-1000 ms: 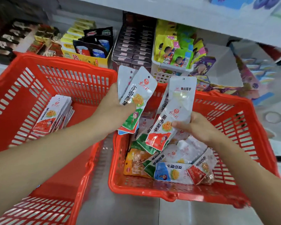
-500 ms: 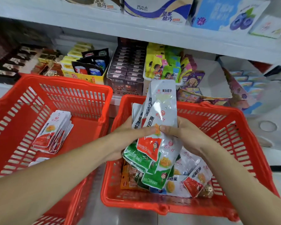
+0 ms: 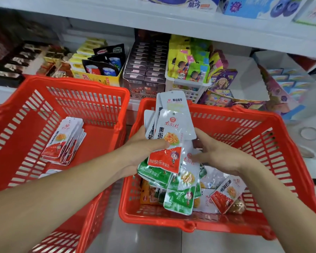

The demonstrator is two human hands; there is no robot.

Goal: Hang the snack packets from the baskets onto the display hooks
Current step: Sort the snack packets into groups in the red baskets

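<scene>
I see both arms bare right to the frame edge, left forearm [image 3: 66,190] and right forearm [image 3: 274,194]; left hand [image 3: 144,148] and right hand [image 3: 219,157] bare too, slim fingers.

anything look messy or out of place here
In the right basket the loose packets lie jumbled, red, green and orange mixed, facing every way. The stack in the left basket is tidy. Nothing looks torn or spilled.

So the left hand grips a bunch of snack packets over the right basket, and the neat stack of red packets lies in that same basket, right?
Not quite. The head view shows the neat stack of red packets lying in the left basket, not the right one. The rest holds: the left hand grips the bunch of snack packets over the right basket.
</scene>
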